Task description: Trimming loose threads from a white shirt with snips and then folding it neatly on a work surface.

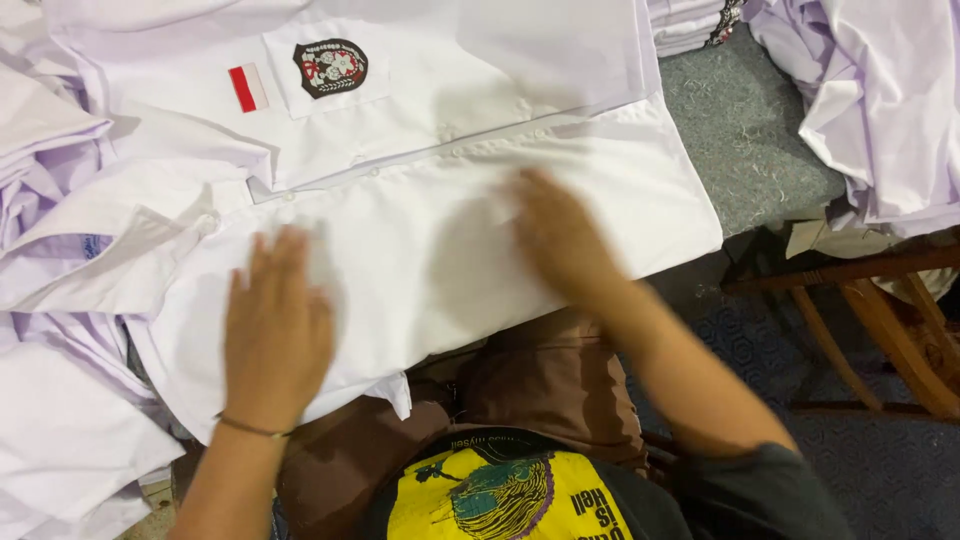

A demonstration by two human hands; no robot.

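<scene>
White shirt [420,230] is lying across the counter [745,130], long axis running left to right. Left hand [275,330] is pressing flat, grip spread; right hand [560,235] is resting nearer the button line, blurred, grip open.

A grey felt-topped table [745,130] stands beside a wooden chair [880,320] on blue patterned floor [860,460].

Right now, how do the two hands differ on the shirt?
The left hand lies flat with fingers spread, sharp in the picture, near the collar; the right hand is motion-blurred, farther along the body. The left wrist carries a thin band; the right wrist shows none. Both rest palm-down on the white shirt, holding nothing.
</scene>
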